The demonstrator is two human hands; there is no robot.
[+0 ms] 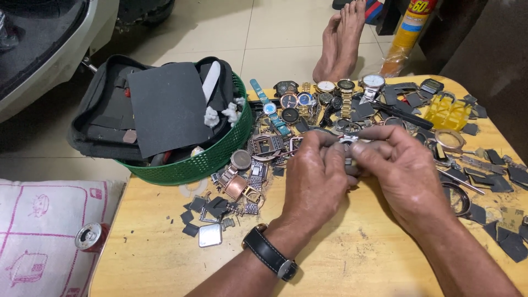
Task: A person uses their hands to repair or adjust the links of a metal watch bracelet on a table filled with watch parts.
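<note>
Both my hands meet over the middle of a wooden table (pixel 341 258). My left hand (pixel 313 181), with a black-strapped wristwatch (pixel 269 253) on its wrist, and my right hand (pixel 401 170) pinch a small silver watch part (pixel 348 141) between their fingertips. Most of that part is hidden by my fingers. Just beyond the hands lies a row of several wristwatches (pixel 324 96) and loose watch cases.
A green plastic basket (pixel 203 162) holding a black case and dark sandpaper sheet (pixel 168 107) sits at the table's left. Scattered sandpaper scraps, rings and a yellow plastic piece (pixel 446 113) lie right. Someone's bare feet (pixel 341 38) rest beyond the table. A pillow (pixel 49 231) and can (pixel 91 236) lie left.
</note>
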